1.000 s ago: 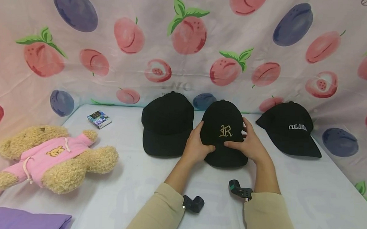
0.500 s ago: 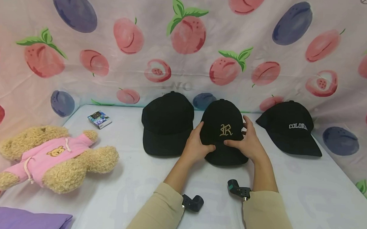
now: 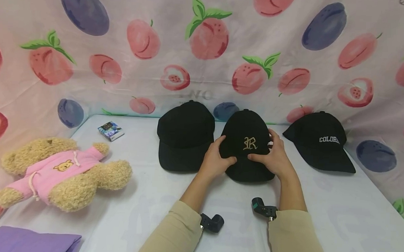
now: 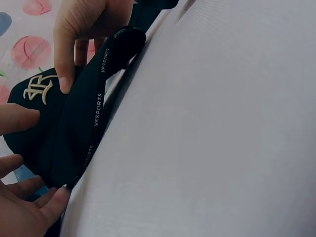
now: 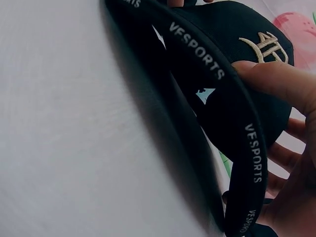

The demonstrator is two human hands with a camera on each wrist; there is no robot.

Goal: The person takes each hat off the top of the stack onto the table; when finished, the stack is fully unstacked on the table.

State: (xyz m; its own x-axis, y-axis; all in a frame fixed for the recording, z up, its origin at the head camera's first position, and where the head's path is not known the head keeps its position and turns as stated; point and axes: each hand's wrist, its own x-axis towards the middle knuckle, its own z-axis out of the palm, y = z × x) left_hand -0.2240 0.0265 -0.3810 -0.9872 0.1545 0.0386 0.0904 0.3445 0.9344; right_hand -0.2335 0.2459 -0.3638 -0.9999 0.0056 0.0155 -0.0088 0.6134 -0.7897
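Observation:
Both hands hold a black baseball cap with a gold embroidered R (image 3: pixel 247 127), one at each side. My left hand (image 3: pixel 217 158) grips its left side, thumb on the front close above the brim. On the other side my right hand (image 3: pixel 276 154) has its thumb on the front below the emblem and its fingers around the side, partly hidden. White VESPORTS lettering runs along the cap's dark band (image 5: pixel 254 148) in the right wrist view. A plain black cap (image 3: pixel 186 129) stands just left, and a black cap with white lettering (image 3: pixel 321 152) to the right.
A teddy bear in a pink hoodie (image 3: pixel 56 173) lies at the left of the white table (image 3: pixel 152 220). Behind it is a small box-like booklet (image 3: pixel 111 131). Folded purple cloth (image 3: pixel 31 242) lies at the near left corner. A fruit-print curtain (image 3: pixel 123 86) hangs along the back.

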